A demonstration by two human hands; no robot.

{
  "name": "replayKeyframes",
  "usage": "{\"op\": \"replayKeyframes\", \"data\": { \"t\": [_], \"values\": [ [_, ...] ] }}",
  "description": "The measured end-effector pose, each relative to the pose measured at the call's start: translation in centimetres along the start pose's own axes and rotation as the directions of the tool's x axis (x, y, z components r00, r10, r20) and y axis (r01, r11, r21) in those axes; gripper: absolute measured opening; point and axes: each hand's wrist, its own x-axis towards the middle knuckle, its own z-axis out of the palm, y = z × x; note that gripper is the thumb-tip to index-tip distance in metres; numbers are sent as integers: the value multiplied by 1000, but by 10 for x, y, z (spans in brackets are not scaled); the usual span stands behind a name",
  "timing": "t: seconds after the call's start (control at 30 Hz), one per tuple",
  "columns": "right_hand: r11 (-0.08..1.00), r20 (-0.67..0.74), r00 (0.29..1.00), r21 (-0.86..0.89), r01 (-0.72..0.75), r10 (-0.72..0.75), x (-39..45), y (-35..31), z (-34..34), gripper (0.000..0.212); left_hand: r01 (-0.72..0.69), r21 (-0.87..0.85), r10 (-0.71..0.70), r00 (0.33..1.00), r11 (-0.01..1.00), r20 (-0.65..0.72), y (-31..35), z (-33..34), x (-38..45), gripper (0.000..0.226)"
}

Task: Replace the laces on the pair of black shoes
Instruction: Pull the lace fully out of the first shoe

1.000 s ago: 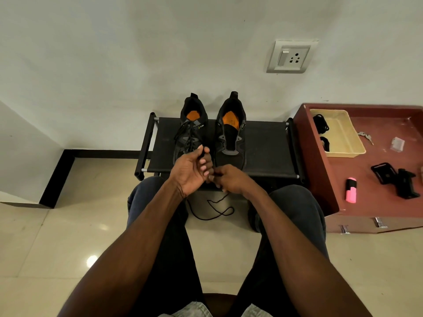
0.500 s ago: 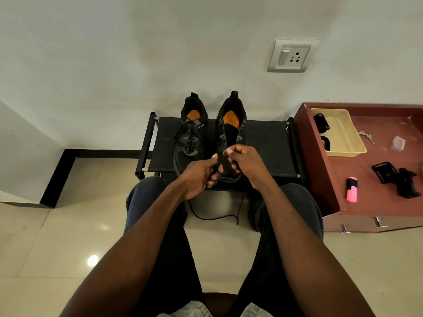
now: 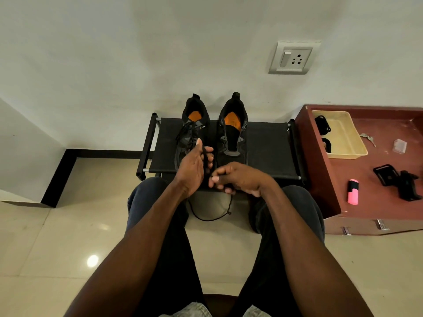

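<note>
Two black shoes with orange insoles stand side by side on a low black rack [image 3: 267, 152]. The left shoe [image 3: 194, 124] has laces in it; the right shoe [image 3: 233, 131] has bare eyelets. A loose black lace [image 3: 210, 217] hangs in a loop between my knees. My left hand [image 3: 194, 168] is raised in front of the left shoe's toe with the lace wound over its fingers. My right hand [image 3: 238, 179] sits lower, just before the right shoe's toe, pinching the same lace with curled fingers.
A dark red cabinet [image 3: 366, 191] stands at the right, bearing a cream tray [image 3: 343, 136] with black laces in it, keys [image 3: 368, 138], a pink marker [image 3: 353, 192] and black clips [image 3: 398, 179]. A wall socket [image 3: 293, 58] is above. Shiny tiled floor lies all around.
My right hand dropped from the right shoe's tongue to the rack's front edge. My left hand rose and opened out with the lace over its fingers. The hanging loop shifted.
</note>
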Motion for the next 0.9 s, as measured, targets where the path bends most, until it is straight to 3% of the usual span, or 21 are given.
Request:
{"op": "replayKeyframes", "data": {
  "t": [0.1, 0.17, 0.27, 0.33, 0.43, 0.53, 0.63, 0.7, 0.77, 0.83, 0.9],
  "values": [
    [931, -273, 954, 300, 209, -126, -3, -3, -12, 19, 74, 220, -100, 989, 973, 108, 0, 5, -4, 61],
    [896, -447, 885, 328, 298, -131, 2, 0, -17, 20, 139, 287, -197, 963, 948, 183, 1, 6, -8, 64],
    [965, -553, 833, 202, 166, -27, 14, 9, -17, 21, 233, 259, -313, 888, 937, 335, 3, 4, -11, 67],
    [996, -560, 825, 70, -46, 77, 21, 16, -14, 21, 269, 179, -320, 862, 946, 393, 5, 2, -11, 69],
    [951, -451, 877, -165, -261, 162, 25, 21, -6, 21, 253, -40, -221, 904, 967, 366, 7, 0, -8, 69],
    [928, -195, 966, -298, -223, 170, 23, 21, 6, 18, 133, -283, -67, 970, 950, 233, 8, -5, -3, 64],
    [978, 3, 993, -171, -116, 118, 15, 14, 8, 16, 44, -92, -39, 997, 995, 61, 4, -5, 1, 68],
    [999, -46, 999, 28, -25, 26, 9, 8, -1, 15, 69, 137, -79, 994, 988, 72, 0, 0, 0, 72],
    [965, -183, 982, 243, 100, -55, 3, 4, -12, 17, 88, 296, -139, 978, 951, 155, -1, 6, -4, 70],
    [933, -347, 934, 304, 194, -82, 4, 5, -18, 19, 156, 314, -232, 947, 936, 222, 2, 8, -8, 71],
    [953, -483, 874, 234, 191, -57, 11, 9, -18, 19, 232, 255, -308, 897, 939, 317, 6, 6, -9, 74]
  ]
}}
